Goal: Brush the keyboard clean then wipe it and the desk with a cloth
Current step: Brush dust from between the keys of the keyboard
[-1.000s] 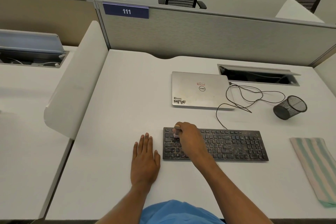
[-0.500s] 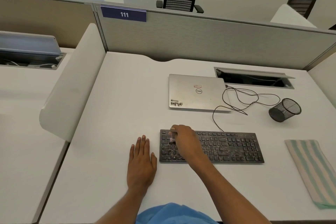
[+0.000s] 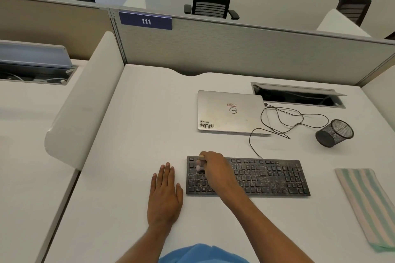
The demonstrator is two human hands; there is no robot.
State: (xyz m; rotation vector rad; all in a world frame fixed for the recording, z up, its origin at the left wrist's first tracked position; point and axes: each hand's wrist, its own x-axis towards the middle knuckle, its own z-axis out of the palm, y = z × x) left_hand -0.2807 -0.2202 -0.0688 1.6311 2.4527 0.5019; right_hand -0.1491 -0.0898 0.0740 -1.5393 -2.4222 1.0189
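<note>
Black flat plastic keyboard (image 3: 267, 177): lies on the white surface (image 3: 139, 134) straight ahead, long axis left to right, keys speckled with pale dust. Right hand (image 3: 215, 168) grips a small pale brush (image 3: 200, 164), blurred, at the keyboard's left end; the rest, likely unbrushed, extends rightward. Left hand (image 3: 165, 194) rests flat, fingers straight, just beside the left edge. Striped green-and-cream cloth (image 3: 367, 205) lies to the right, apart.

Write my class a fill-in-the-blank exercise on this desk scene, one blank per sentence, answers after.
The right hand holds a brush over the ___ end of the keyboard.
The left hand lies flat on the ___.
The striped cloth lies to the keyboard's ___.
The laptop has its lid ___.
Answers: left; desk; right; closed.
</note>
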